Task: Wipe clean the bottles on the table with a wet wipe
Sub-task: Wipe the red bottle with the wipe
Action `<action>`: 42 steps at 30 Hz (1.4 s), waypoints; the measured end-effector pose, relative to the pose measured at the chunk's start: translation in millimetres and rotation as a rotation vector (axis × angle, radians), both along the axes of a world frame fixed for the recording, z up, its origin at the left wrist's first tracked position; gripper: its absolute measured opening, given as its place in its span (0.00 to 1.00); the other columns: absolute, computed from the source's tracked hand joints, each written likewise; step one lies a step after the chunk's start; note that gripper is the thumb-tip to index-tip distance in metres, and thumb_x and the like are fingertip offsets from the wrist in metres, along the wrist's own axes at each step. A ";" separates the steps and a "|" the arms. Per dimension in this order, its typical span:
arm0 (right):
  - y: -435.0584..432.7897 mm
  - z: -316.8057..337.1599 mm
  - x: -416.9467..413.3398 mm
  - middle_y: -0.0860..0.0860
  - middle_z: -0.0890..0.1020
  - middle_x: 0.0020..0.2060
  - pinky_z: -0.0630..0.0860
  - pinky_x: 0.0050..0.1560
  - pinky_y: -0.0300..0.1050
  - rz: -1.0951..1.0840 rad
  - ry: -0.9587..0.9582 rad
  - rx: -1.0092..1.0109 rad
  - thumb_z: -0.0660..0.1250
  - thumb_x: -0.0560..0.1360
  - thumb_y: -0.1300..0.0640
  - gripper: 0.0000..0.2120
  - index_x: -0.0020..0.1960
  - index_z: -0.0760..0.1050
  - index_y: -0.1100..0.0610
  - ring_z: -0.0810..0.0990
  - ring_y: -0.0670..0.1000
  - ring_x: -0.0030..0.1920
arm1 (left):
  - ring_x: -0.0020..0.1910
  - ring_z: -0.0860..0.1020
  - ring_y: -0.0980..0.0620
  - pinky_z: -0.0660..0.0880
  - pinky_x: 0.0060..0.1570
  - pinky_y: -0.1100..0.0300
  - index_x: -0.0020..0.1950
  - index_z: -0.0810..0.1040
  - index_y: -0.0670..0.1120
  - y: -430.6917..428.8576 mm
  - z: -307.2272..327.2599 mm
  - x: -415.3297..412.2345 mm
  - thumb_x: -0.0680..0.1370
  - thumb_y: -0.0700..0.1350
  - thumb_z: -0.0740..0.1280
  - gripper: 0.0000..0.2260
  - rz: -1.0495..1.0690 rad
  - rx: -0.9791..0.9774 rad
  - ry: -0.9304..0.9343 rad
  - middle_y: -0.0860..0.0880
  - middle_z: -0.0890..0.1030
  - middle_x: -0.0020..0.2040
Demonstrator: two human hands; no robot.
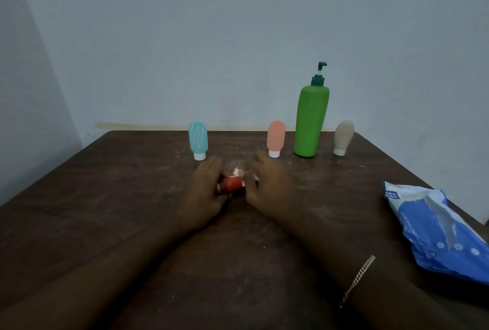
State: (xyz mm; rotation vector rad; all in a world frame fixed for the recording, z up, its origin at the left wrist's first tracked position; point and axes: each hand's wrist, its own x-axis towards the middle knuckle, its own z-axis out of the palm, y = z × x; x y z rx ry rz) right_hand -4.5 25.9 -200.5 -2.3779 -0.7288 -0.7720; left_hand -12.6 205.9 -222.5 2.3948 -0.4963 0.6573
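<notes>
The brown surface [105, 197] is big and dark, with pale scratches and specks on it. A blue and white pack of wipes [436, 229] lies flat on it, to the right of the green bottle [311, 120] and much nearer the person. The green bottle is the tallest one. It stands up straight near the far edge and has a dark green pump on top.

The left hand [205, 192] and the right hand [270, 184] are close together, to the left of the green bottle and a bit nearer the person.

Three small bottles stand on their white caps. The blue bottle [198, 139] is far to the left of the green bottle. The pink bottle [276, 138] is just beside it on the left. The grey bottle [343, 135] is near it on the right.

The red bottle [230, 183] lies on its side, gripped in the curled fingers of the left hand. The right hand's fingers curl round a white wet wipe [238, 171]. The wipe seems to press on the end of the red bottle, but it is too dim to be sure.

A thin chain bracelet [357, 279] sits on the right wrist.
</notes>
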 end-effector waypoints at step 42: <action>-40.5 -4.3 27.9 0.41 0.79 0.37 0.70 0.36 0.36 -0.144 0.295 0.365 0.69 0.74 0.61 0.04 0.46 0.79 0.52 0.77 0.40 0.39 | 0.56 0.82 0.54 0.79 0.56 0.55 0.58 0.78 0.51 8.5 18.8 2.2 0.66 0.43 0.78 0.22 -0.123 -1.008 0.367 0.51 0.84 0.56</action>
